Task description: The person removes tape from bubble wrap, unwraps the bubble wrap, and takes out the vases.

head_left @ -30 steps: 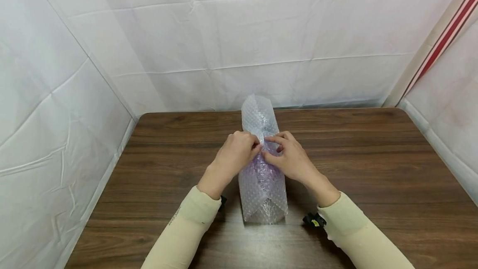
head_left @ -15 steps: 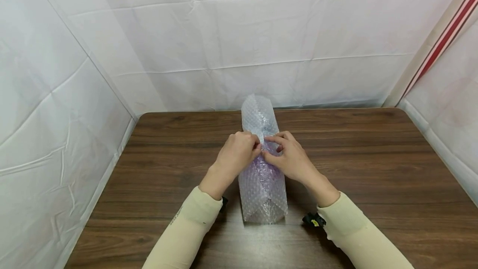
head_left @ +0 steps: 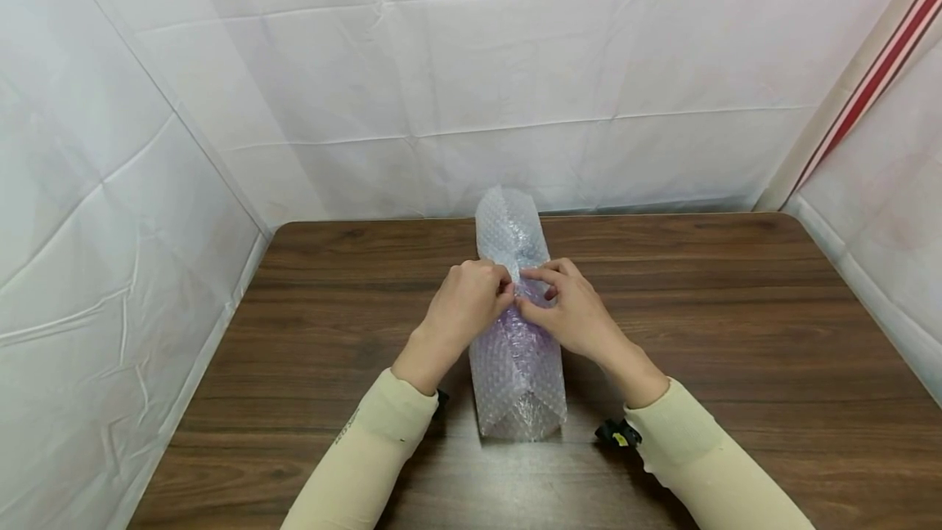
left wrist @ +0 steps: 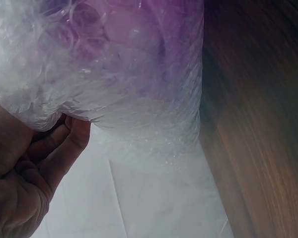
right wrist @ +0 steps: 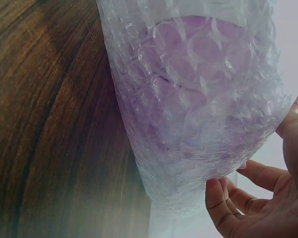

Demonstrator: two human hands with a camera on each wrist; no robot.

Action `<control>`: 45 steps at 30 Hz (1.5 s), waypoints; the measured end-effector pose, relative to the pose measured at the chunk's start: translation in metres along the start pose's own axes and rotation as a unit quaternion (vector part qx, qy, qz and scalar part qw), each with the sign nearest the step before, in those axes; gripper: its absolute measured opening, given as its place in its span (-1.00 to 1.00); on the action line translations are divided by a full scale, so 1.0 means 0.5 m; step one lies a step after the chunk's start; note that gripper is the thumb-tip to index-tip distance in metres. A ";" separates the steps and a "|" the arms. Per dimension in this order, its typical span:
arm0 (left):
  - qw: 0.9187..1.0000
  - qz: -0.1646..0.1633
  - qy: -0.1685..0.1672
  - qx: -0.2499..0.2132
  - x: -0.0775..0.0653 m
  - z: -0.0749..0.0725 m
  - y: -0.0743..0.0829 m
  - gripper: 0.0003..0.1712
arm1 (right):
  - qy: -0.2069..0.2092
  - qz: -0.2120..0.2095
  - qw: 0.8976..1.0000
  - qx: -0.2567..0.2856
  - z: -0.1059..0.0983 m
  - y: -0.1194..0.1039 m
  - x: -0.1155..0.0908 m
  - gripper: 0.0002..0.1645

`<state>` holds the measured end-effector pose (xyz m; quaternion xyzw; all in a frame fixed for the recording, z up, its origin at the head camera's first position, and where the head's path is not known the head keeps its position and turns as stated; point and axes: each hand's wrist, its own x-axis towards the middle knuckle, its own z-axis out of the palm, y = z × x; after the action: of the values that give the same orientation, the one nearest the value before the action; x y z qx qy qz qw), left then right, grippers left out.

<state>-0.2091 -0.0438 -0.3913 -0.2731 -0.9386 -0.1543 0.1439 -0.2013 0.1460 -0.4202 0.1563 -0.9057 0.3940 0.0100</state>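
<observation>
A long bundle of clear bubble wrap (head_left: pixel 518 399) lies lengthwise on the wooden table, a purple object (right wrist: pixel 203 54) showing blurred through its layers. Along its top runs a raised seam. My left hand (head_left: pixel 469 297) pinches the wrap at the seam near the middle, and in the left wrist view its fingers (left wrist: pixel 64 148) bunch the film. Facing it, my right hand (head_left: pixel 570 309) has thumb and bent fingers on the wrap at the seam's other side. The right wrist view shows those fingertips (right wrist: pixel 216 191) against the film's edge. The purple object's shape is mostly hidden.
The brown wooden table (head_left: pixel 331 309) extends to both sides of the bundle. White sheeting (head_left: pixel 515 64) hangs behind and at the sides, and the bundle's far end reaches the table's back edge. Black devices, one of them a wrist camera (head_left: pixel 618 433), sit at both cuffs.
The left wrist has shifted very slightly toward the right since a second ago. Both hands stay at the same spot on the wrap, and the bundle has not moved.
</observation>
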 end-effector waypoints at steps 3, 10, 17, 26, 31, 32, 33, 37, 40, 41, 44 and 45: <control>1.000 0.001 0.004 0.000 0.000 0.001 0.000 -0.88 | 0.001 -0.001 1.000 -0.001 -0.001 0.000 0.000 -0.43; 1.000 -0.003 0.000 -0.011 0.002 0.000 -0.001 -0.88 | 0.003 -0.006 1.000 -0.003 -0.002 0.000 0.002 -0.42; 1.000 -0.008 -0.010 -0.026 0.002 -0.007 0.000 -0.87 | 0.002 -0.005 1.000 0.000 -0.002 0.000 0.003 -0.42; 0.998 -0.024 -0.010 -0.062 -0.003 -0.009 -0.005 -0.86 | -0.009 0.012 1.000 0.016 -0.002 0.002 0.001 -0.43; 0.997 -0.038 -0.009 -0.071 -0.005 -0.008 -0.004 -0.87 | -0.014 0.016 0.999 0.026 -0.002 0.003 0.000 -0.37; 0.997 -0.039 -0.007 -0.072 -0.006 -0.008 -0.004 -0.87 | -0.015 0.016 0.999 0.027 -0.002 0.004 0.001 -0.36; 0.997 -0.039 -0.004 -0.073 -0.007 -0.007 -0.004 -0.87 | -0.017 0.016 0.999 0.030 -0.002 0.004 0.001 -0.35; 0.996 -0.040 0.005 -0.078 -0.011 -0.007 -0.003 -0.89 | -0.024 0.017 0.999 0.037 -0.004 0.003 0.001 -0.34; 0.996 -0.042 0.011 -0.084 -0.013 -0.006 -0.002 -0.90 | -0.029 0.021 0.998 0.041 -0.005 0.002 0.001 -0.34; 0.995 -0.043 0.013 -0.084 -0.013 -0.006 -0.002 -0.89 | -0.030 0.022 0.998 0.042 -0.006 0.001 0.001 -0.34; 0.995 -0.045 0.017 -0.089 -0.014 -0.004 -0.002 -0.89 | -0.033 0.026 0.998 0.042 -0.006 0.001 0.001 -0.33; 0.995 -0.045 0.018 -0.090 -0.014 -0.004 -0.001 -0.89 | -0.033 0.027 0.998 0.042 -0.006 0.001 0.001 -0.33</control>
<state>-0.2034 -0.0485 -0.3921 -0.2398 -0.9294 -0.2494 0.1287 -0.2024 0.1484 -0.4182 0.1447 -0.8923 0.4261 -0.0374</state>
